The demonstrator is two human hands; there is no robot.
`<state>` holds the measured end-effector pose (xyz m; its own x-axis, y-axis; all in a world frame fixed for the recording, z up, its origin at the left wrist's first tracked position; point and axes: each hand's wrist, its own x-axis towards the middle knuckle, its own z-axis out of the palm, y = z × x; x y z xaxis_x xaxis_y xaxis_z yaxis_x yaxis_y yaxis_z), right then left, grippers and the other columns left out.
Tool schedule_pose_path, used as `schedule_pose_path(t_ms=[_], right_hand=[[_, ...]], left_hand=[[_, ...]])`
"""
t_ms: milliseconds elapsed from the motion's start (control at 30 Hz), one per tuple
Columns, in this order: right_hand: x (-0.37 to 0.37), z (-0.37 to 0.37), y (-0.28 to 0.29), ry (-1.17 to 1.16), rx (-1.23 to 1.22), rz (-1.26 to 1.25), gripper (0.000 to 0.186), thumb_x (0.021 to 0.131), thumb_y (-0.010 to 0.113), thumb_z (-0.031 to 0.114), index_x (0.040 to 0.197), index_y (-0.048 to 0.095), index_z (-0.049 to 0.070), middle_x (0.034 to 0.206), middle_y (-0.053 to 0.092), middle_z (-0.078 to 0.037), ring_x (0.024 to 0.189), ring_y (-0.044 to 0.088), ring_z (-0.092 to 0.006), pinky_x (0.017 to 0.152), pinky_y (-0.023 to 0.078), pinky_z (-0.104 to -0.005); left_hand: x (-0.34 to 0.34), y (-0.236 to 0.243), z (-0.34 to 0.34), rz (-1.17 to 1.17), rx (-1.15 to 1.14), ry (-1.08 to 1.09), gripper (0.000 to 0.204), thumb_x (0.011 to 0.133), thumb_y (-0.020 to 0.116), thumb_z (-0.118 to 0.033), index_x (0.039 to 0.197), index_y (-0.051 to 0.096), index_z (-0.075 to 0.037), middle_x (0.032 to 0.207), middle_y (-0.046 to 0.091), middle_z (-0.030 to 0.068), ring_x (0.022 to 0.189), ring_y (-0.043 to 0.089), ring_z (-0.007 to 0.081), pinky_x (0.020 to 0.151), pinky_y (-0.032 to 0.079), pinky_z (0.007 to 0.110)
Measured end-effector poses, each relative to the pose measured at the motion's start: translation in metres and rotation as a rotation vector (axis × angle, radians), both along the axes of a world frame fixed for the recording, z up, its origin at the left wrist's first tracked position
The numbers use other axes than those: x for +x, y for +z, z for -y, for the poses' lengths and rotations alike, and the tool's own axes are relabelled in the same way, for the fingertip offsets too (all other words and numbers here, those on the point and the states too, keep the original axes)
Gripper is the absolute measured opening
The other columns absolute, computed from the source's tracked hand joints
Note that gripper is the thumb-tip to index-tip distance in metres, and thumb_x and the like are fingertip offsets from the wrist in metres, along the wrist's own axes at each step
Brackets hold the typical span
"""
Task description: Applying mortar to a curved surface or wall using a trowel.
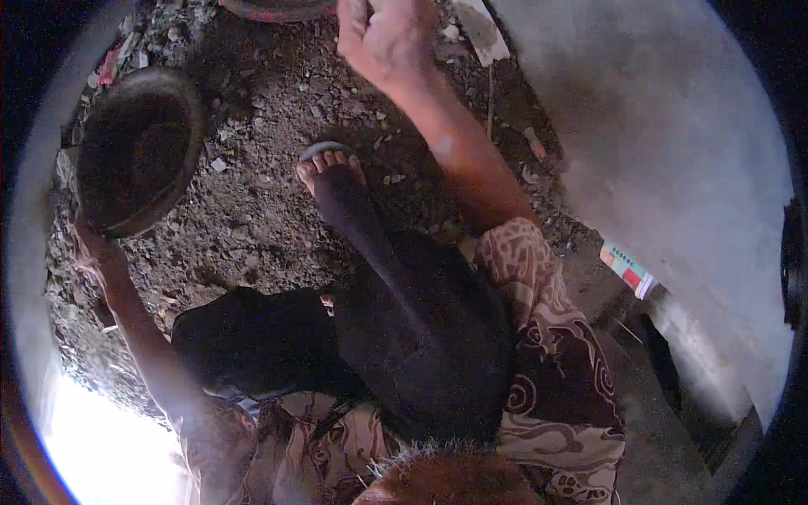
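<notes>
At the far left a dark, round, shallow pan (139,151) is tilted, with its hollow side toward me. My left hand (97,252) is closed on the pan's near rim, and its fingers partly disappear behind the edge. Stretched forward to the top edge of the view is my right hand (391,38), its fingers curled. Whatever it may hold is hidden or cut off. Just left of it, the rim of a second round vessel (282,8) with a reddish band shows at the top edge.
My bent knees in dark trousers (421,337) and my foot (332,164) are in the middle. Stony ground (261,109) with rubble lies around them. A pale, smooth surface (656,126) borders the right, with a small printed carton (627,269) at its edge. Bright light fills the lower left.
</notes>
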<state>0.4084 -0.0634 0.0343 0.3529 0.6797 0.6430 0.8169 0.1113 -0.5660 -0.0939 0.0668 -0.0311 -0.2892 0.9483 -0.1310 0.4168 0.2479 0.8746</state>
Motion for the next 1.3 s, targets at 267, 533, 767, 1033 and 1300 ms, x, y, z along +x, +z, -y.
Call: schedule_pose_path(t_ms=[267, 533, 767, 1033, 1300], right_hand=[[-0.026, 0.04, -0.043, 0.118, -0.29, 0.048, 0.033, 0.09, 0.069, 0.026, 0.112, 0.056, 0.005, 0.081, 0.068, -0.013, 0.064, 0.068, -0.0236, 0.054, 0.054, -0.0354], [-0.138, 0.009, -0.009, 0.725, -0.753, -1.098, 0.042, 0.087, 0.066, 0.028, 0.1, 0.056, -0.01, 0.065, 0.059, -0.01, 0.048, 0.059, -0.0155, 0.038, 0.048, -0.0293], [-0.14, -0.006, -0.044, 0.869, -0.665, -0.442, 0.037, 0.095, 0.055, 0.032, 0.092, 0.062, -0.004, 0.075, 0.066, -0.014, 0.059, 0.065, -0.0221, 0.056, 0.054, -0.0363], [0.115, 0.174, -0.076, -0.347, -0.606, 0.219, 0.02, 0.074, 0.065, 0.013, 0.093, 0.071, 0.009, 0.095, 0.069, -0.013, 0.089, 0.066, -0.0307, 0.077, 0.054, -0.0433], [0.178, 0.293, -0.102, -0.727, -1.086, 0.208, 0.027, 0.082, 0.063, 0.02, 0.103, 0.067, 0.005, 0.097, 0.068, -0.015, 0.087, 0.067, -0.0298, 0.076, 0.055, -0.0428]], left_hand=[[-0.04, -0.013, 0.016, -0.025, 0.041, -0.141, 0.054, 0.092, 0.065, -0.036, 0.13, 0.06, 0.002, 0.123, 0.065, 0.0133, 0.107, 0.062, 0.0243, 0.091, 0.051, 0.038], [-0.09, -0.035, 0.013, -0.277, 0.018, -0.351, 0.064, 0.096, 0.058, -0.042, 0.145, 0.047, -0.003, 0.129, 0.06, 0.0153, 0.111, 0.06, 0.0245, 0.084, 0.054, 0.038], [-0.05, -0.01, 0.004, -0.205, -0.084, 0.051, 0.068, 0.093, 0.058, -0.048, 0.138, 0.052, 0.002, 0.126, 0.06, 0.0188, 0.104, 0.062, 0.0227, 0.078, 0.052, 0.044], [-0.009, 0.034, 0.003, -0.357, 0.114, 0.079, 0.055, 0.091, 0.066, -0.036, 0.129, 0.058, 0.003, 0.12, 0.065, 0.0147, 0.099, 0.065, 0.0209, 0.084, 0.053, 0.038], [0.068, 0.081, 0.011, -0.606, 0.34, 0.24, 0.042, 0.088, 0.074, -0.023, 0.119, 0.064, 0.003, 0.114, 0.07, 0.0106, 0.094, 0.068, 0.0191, 0.09, 0.054, 0.033]])
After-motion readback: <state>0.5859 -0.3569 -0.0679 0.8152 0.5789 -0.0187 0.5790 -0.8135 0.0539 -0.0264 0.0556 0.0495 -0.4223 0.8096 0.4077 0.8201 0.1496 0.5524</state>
